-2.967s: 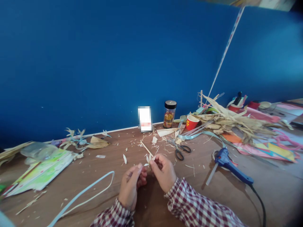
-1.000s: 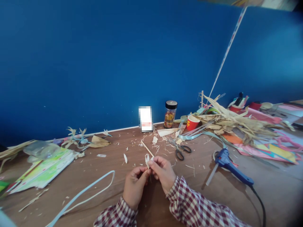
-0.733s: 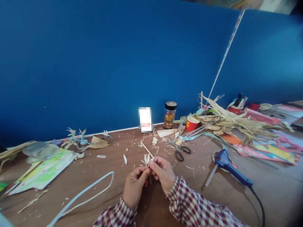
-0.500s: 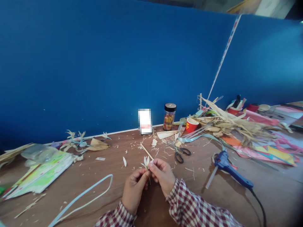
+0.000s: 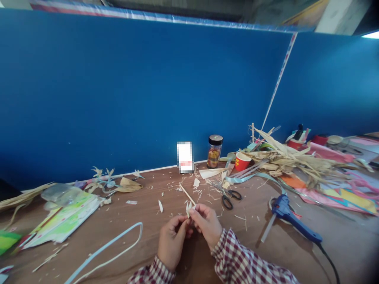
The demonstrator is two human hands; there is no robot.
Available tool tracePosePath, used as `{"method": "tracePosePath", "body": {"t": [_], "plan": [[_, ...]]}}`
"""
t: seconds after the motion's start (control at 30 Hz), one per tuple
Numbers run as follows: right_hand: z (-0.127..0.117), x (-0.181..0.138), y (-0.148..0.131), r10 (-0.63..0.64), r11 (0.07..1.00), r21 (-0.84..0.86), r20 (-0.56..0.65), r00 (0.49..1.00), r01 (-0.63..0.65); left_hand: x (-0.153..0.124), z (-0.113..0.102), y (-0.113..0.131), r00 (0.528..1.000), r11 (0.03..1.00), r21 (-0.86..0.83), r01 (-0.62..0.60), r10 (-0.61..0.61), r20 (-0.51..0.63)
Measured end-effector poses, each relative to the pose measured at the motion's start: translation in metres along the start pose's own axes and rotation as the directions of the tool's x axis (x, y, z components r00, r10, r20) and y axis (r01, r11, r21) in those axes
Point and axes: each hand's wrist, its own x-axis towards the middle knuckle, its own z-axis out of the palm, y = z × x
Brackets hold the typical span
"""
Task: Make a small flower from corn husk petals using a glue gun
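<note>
My left hand (image 5: 172, 240) and my right hand (image 5: 207, 223) meet low in the middle of the head view, both pinched on a small pale husk flower (image 5: 188, 207) whose petals stick up between the fingertips. Both wrists wear red-and-white checked sleeves. Beyond the hands a thin wooden stick (image 5: 186, 193) lies on the brown table (image 5: 133, 221), with a loose husk petal (image 5: 160, 206) to the left. Black-handled scissors (image 5: 228, 198) lie to the upper right of my right hand.
A blue glue gun (image 5: 288, 215) with its black cord lies at right. A jar with a black lid (image 5: 214, 151), a red paper cup (image 5: 242, 161) and a heap of dried husks (image 5: 291, 159) stand near the blue wall. Light blue strip (image 5: 109, 252) and green printed sheets (image 5: 63, 221) lie at left.
The camera has tilted up, so the table and hands sit lower in view. Both hands stay pinched together on the small husk flower, turning it slightly between the fingertips.
</note>
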Motion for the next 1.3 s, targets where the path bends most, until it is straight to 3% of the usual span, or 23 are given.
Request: {"method": "tracePosePath", "body": {"t": [0.1, 0.23, 0.33, 0.4, 0.47, 0.53, 0.6, 0.67, 0.83, 0.93, 1.1, 1.17, 1.23, 1.3], "plan": [[-0.003, 0.001, 0.005, 0.008, 1.000, 0.003, 0.015, 1.000, -0.008, -0.002, 0.000, 0.002, 0.997, 0.993, 0.093, -0.077, 0.076, 0.014], [-0.006, 0.002, 0.007, 0.027, 0.999, 0.033, 0.063, 0.998, -0.029, -0.003, 0.000, 0.002, 0.996, 0.992, 0.090, -0.086, 0.086, 0.005], [-0.004, 0.005, 0.002, 0.053, 0.998, 0.037, -0.008, 0.999, -0.052, -0.001, -0.007, 0.002, 0.989, 0.996, 0.043, -0.075, 0.080, -0.124], [0.000, 0.011, -0.004, 0.036, 0.994, -0.100, -0.020, 0.999, -0.038, 0.002, -0.017, 0.004, 0.964, 0.996, 0.016, -0.087, 0.089, -0.249], [0.008, 0.020, -0.009, -0.042, 0.912, -0.404, 0.072, 0.997, 0.068, 0.007, -0.028, 0.008, 0.908, 0.995, -0.018, -0.103, 0.087, -0.409], [0.020, 0.032, -0.013, -0.115, 0.706, -0.674, 0.194, 0.974, 0.218, 0.013, -0.038, 0.013, 0.832, 0.986, -0.063, -0.155, 0.096, -0.546], [0.036, 0.047, -0.013, -0.120, 0.599, -0.757, 0.239, 0.964, 0.262, 0.017, -0.045, 0.016, 0.783, 0.976, -0.064, -0.209, 0.128, -0.608], [0.053, 0.060, -0.010, -0.085, 0.555, -0.787, 0.268, 0.960, 0.269, 0.020, -0.048, 0.017, 0.761, 0.971, -0.045, -0.237, 0.157, -0.629], [0.077, 0.076, -0.001, -0.033, 0.492, -0.826, 0.297, 0.954, 0.274, 0.023, -0.050, 0.010, 0.782, 0.975, -0.072, -0.212, 0.125, -0.611], [0.068, 0.072, -0.001, -0.049, 0.520, -0.805, 0.306, 0.951, 0.286, 0.026, -0.050, 0.004, 0.821, 0.968, -0.182, -0.172, 0.039, -0.570], [0.025, 0.048, -0.011, -0.077, 0.622, -0.737, 0.278, 0.957, 0.265, 0.025, -0.038, -0.004, 0.903, 0.892, -0.452, -0.033, -0.168, -0.396], [0.007, 0.036, -0.014, -0.059, 0.720, -0.653, 0.276, 0.959, 0.233, 0.022, -0.029, -0.007, 0.927, 0.851, -0.523, 0.040, -0.227, -0.299], [-0.006, 0.024, -0.014, -0.061, 0.883, -0.433, 0.271, 0.961, 0.179, 0.019, -0.022, -0.007, 0.941, 0.828, -0.553, 0.098, -0.257, -0.218], [-0.012, 0.015, -0.011, -0.082, 0.950, -0.273, 0.244, 0.966, 0.149, 0.016, -0.017, -0.007, 0.951, 0.821, -0.554, 0.137, -0.266, -0.159]]}}
